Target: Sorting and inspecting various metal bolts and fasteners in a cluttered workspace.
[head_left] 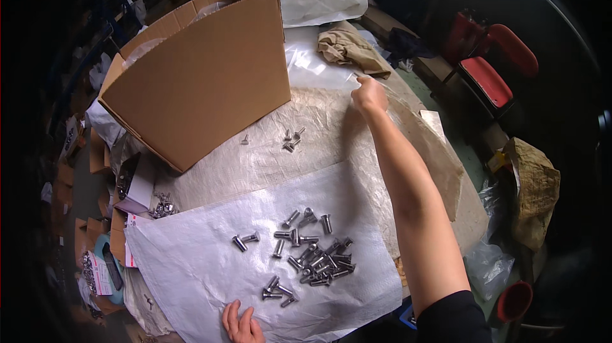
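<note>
Left hand (242, 324) lies loose and empty at the near edge of the white sheet (204, 260), perhaps steadying it. Right hand (370, 93) reaches far, fingers curled at the clear plastic (312, 65); whether it grips, I cannot tell. Bolts (322, 263) lie mostly heaped mid-sheet, which likely shields them from the table (470, 199).

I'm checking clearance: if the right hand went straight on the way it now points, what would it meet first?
The right hand would first meet the clear plastic just ahead, then probably the crumpled brown bundle, though its height above them is unclear.
</note>
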A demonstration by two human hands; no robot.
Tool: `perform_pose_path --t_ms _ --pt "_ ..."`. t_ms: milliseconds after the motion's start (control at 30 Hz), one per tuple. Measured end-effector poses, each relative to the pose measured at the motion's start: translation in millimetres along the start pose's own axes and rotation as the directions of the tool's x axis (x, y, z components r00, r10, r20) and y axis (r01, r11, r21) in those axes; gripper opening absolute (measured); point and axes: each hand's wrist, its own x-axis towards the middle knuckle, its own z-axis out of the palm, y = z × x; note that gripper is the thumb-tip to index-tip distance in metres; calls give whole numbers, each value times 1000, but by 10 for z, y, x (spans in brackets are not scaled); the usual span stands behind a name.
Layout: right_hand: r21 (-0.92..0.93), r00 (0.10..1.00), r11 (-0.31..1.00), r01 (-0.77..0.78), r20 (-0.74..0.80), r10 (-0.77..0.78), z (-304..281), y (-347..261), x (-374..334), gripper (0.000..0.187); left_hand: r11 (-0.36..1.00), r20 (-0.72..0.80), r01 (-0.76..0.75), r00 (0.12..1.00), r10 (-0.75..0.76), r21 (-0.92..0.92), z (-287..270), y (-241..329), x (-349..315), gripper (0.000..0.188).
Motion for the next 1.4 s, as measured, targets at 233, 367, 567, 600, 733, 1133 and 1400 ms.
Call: perform_pose_path --t_ms 233,367,567,600,733,1133,1400 --pt "-77 993 993 86 84 -79 -35 16 -77 17 999 -22 -16 1000 15 -38 17 4 37 20" --pt "169 924 939 300 191 -330 -421 160 -562 16 997 3 17 1000 -16 -81 -1 -17 -33 21" --pt "452 729 879 150 550 -408 -1501 147 -2167 14 945 -103 30 992 -67 -326 -119 92 -110 26" --pt "505 702 842 189 530 -475 -1633 113 -2477 13 884 -108 85 983 -150 -460 -174 204 -133 27" --pt "481 531 678 557 422 -735 -2070 -49 -3608 9 -217 408 359 875 -261 -908 -690 1214 -28 41" --pt "501 252 532 683 522 -815 -2181 204 -5634 10 -284 717 667 685 -128 -688 -1100 742 -1315 33" --pt "498 195 697 516 724 -662 -2251 546 -6301 15 -292 818 771 570 -80 -566 -1289 657 -1938 35"
